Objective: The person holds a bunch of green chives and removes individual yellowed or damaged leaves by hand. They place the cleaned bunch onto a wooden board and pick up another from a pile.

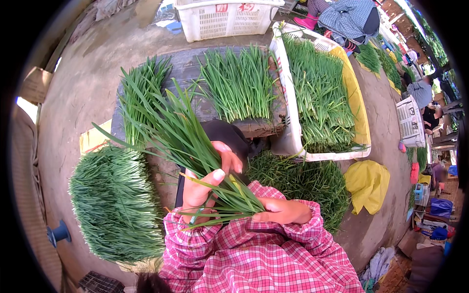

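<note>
A loose bunch of long garlic chives [188, 134] slants across in front of me, its leaf tips fanned out to the upper left. My left hand [199, 191] is wrapped round its middle, thumb on top. At the lower right end, my right hand [283, 211] is closed on the gathered stalks, its fingertips partly hidden. A few strands, one yellowish, stick out past my left wrist. Beyond the bunch is a low board [185, 61] bearing a flat pile of chives [239, 85] and a smaller pile [141, 90], which the held leaves partly cover.
To the left lies a big stack of chives [115, 200]. A white crate [293, 105] lined with yellow cloth holds more, right of the board. Loose chives [298, 188] heap beside my right arm, near a yellow cloth [366, 185]. Another white crate [227, 22] stands behind; people work farther off.
</note>
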The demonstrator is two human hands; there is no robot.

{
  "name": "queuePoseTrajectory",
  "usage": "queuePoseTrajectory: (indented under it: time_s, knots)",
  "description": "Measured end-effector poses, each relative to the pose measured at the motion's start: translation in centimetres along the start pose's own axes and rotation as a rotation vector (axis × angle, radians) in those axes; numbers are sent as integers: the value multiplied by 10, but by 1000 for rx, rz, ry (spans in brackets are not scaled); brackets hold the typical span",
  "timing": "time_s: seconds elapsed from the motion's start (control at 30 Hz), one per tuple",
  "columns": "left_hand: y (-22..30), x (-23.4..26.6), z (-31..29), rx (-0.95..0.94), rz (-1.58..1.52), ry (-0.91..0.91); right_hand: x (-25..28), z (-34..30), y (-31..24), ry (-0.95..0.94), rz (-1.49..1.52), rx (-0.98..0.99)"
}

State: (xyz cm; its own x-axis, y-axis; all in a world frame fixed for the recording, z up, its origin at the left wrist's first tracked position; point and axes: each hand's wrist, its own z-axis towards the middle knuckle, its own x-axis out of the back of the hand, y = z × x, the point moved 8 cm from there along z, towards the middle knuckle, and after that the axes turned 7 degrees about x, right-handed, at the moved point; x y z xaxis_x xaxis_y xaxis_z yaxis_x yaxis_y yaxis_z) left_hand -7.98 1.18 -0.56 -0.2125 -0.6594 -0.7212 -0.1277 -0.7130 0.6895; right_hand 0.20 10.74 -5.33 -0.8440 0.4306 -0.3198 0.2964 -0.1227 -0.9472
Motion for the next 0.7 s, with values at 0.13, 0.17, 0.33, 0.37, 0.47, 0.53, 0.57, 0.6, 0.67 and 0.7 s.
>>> queuePoseTrajectory:
  time_s: [0.13,0.17,0.33,0.37,0.47,0.53,0.57,0.6,0.67,0.7]
  knots:
    - [1,2,0,13,-32,49,-2,2,4,6,9,-4]
    - [0,3,0,25,-80,72,-2,3,4,0,13,4]
    - [-3,3,2,62,-155,33,0,2,10,74,66,-113]
    - [-3,3,2,68,-142,51,1,0,14,91,87,-180]
    - [-3,3,2,69,-58,33,12,1,-6,183,-193,75]
    - [0,0,0,101,-18,148,27,-3,-26,305,-464,125]
    - [0,0,-1,117,2,206,33,-4,-38,365,-600,150]
    - [0,-2,0,112,7,146,38,-4,-55,504,-644,220]
    - [1,-6,2,47,38,126,42,-1,-69,666,-699,265]
    - [3,-8,3,12,53,114,41,3,-74,721,-724,299]
